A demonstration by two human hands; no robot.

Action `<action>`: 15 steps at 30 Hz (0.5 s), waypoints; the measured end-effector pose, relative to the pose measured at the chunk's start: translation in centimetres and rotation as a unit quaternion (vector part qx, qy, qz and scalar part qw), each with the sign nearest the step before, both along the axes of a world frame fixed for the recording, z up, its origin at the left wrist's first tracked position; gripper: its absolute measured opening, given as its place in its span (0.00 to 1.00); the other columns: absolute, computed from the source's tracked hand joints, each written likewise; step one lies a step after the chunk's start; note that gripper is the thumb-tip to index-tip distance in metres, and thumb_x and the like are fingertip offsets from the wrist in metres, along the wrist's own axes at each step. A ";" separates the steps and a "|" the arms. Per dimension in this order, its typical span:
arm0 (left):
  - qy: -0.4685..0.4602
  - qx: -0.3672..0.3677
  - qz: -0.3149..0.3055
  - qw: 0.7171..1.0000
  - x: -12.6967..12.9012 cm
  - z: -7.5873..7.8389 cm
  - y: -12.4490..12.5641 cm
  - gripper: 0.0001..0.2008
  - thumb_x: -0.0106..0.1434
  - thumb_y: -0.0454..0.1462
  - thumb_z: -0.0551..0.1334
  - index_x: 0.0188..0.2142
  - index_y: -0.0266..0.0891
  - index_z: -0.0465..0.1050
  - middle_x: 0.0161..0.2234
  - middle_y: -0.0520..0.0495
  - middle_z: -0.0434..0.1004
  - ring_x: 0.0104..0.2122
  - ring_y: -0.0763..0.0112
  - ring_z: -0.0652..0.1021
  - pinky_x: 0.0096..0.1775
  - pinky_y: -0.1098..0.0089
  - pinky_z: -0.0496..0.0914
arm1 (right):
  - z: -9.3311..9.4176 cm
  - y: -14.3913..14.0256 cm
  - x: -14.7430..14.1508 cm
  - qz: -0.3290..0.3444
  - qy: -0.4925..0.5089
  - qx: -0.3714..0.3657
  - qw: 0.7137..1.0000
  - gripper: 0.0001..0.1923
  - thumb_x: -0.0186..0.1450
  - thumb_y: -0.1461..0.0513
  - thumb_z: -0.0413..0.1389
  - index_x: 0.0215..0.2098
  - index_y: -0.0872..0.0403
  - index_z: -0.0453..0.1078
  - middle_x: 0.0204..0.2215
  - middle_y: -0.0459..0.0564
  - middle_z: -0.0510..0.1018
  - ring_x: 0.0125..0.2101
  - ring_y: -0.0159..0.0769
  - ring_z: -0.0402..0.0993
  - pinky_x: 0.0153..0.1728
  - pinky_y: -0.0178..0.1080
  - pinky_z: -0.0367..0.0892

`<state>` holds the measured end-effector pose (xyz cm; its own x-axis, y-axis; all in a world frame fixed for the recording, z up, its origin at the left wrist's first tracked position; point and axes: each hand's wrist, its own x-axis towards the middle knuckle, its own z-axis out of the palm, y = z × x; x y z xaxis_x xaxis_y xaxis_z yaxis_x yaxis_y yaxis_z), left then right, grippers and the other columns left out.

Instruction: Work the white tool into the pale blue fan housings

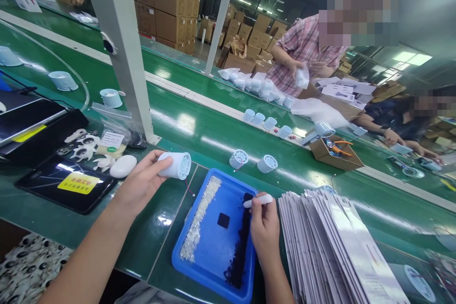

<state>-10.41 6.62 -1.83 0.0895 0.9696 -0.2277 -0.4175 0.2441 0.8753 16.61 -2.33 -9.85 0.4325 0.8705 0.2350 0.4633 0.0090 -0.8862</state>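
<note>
L. hand [142, 183]: the fingers [161, 165] are wrapped around a white cylinder part [175, 165] and hold it above the green worktop [185, 128], vented end to the right, a thin red wire hangs under it. R. hand [264, 228]: the fingers are pressed together on a small white stick [258, 201], just over the blue tray [213, 247]. In the tray lies a row of white small pieces [199, 218], a row of dark pieces [239, 247] and one black square [223, 220]. Right beside the tray is a fanned stack of flat bags [331, 242]. Behind the tray stand two more white cylinders [252, 161] on the belt. Left of the l. hand lies a white oval cap [123, 166] and a black tablet w/ yellow label [71, 183]. Across the belt, a person in a plaid shirt [306, 42] holds a white bag.
</note>
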 end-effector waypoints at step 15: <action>-0.009 -0.006 -0.009 1.000 0.2 -0.6 -0.1 0.09 0.56 0.40 0.68 0.32 0.40 0.71 0.32 0.52 0.75 0.34 0.72 0.74 0.37 0.73 0.70 | -0.2 -0.3 -0.5 0.041 -0.079 0.056 0.994 0.09 0.67 0.56 0.49 0.39 0.52 0.65 0.30 0.47 0.72 0.30 0.36 0.70 0.33 0.39 0.66</action>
